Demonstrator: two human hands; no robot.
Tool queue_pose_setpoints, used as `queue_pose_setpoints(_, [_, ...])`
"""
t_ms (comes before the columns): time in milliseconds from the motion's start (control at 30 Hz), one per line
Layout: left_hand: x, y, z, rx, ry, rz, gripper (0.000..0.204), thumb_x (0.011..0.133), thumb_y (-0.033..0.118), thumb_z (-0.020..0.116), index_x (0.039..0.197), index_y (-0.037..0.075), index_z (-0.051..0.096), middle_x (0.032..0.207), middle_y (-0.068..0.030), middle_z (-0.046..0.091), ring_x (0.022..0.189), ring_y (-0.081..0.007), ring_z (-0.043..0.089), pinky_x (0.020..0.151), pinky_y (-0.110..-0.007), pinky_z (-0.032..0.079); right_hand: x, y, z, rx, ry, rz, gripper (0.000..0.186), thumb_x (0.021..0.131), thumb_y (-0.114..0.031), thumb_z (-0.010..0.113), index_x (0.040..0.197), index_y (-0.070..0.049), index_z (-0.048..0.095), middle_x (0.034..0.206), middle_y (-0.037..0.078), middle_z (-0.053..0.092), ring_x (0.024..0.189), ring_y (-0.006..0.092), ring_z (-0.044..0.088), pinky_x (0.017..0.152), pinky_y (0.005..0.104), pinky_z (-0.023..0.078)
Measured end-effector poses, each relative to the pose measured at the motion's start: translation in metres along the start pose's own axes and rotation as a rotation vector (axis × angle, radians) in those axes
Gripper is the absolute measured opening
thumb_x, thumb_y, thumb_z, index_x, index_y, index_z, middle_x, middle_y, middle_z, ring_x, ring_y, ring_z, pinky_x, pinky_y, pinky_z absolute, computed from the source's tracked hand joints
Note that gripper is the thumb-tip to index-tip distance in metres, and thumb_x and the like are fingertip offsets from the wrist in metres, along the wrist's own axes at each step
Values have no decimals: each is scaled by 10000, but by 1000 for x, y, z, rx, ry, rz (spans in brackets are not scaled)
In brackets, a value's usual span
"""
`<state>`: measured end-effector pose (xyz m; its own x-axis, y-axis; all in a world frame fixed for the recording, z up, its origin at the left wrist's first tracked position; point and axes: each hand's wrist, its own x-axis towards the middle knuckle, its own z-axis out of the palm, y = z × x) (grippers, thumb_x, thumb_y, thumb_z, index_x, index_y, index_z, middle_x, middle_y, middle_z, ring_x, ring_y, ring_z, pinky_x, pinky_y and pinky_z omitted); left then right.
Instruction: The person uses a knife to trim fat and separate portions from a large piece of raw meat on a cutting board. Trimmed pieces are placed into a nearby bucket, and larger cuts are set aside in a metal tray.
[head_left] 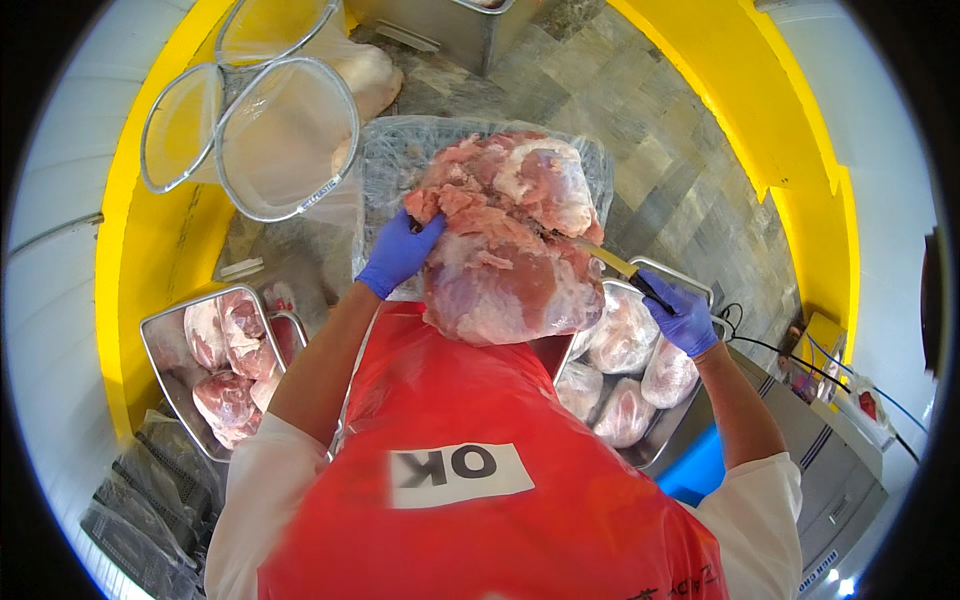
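A large slab of raw meat, split by a ragged cleft, rests on a plastic-covered board in front of me. My blue-gloved left hand grips the ragged flap at the meat's left side, fingertips partly hidden. In my blue-gloved right hand is the dark handle of a knife; its blade points leftward into the cleft, where the tip is hidden. My red apron reaches up to the meat's near edge.
Metal trays hold raw pieces at left and wrapped pieces at right. Hoop-mounted bags stand upper left, a metal bin at the back. Cables cross the right side beside a grey appliance.
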<state>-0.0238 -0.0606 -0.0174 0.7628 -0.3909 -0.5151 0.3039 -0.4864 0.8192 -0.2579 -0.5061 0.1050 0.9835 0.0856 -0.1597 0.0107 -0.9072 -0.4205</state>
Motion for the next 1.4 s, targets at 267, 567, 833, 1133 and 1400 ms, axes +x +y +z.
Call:
queue_pose_setpoints(267, [-2,0,2,-110,-18,109,612,1027,389,704,1461,-22,573,1372,-173,703,1259,-271,676,1060,-387,519,8,-30,-47,-34,-122,117,483,970,-351,753,1444,-324,665,881,137,732,720,369,703,682,473,572])
queue_pose_setpoints(567, [0,-8,1,-40,4,104,656,1002,433,714,1472,-3,573,1363,-194,710,1252,-309,688,1050,-409,526,60,-166,-189,-275,-392,387,313,976,-343,714,1272,-265,781,877,166,762,807,379,727,741,475,570])
queue_pose_setpoints(833, [4,-19,8,38,54,98,759,941,575,713,1486,66,568,1294,-224,729,1199,-393,704,1012,-460,548,103,-223,-196,-380,-498,386,313,996,-343,671,1256,-213,787,970,184,773,889,407,729,832,498,571])
queue_pose_setpoints(1133, [-3,-2,0,149,28,72,770,934,564,695,1527,117,488,1140,-218,771,1081,-442,728,950,-518,567,181,-242,-195,-444,-800,502,328,1027,-343,652,1297,-199,770,993,181,774,897,390,721,850,469,572])
queue_pose_setpoints(1400, [-5,6,-3,113,-14,33,783,930,546,690,1548,130,451,1130,-209,779,1074,-445,731,959,-525,568,189,-192,-174,-252,-869,494,359,1035,-326,668,1366,-205,735,963,152,792,796,252,707,808,409,563])
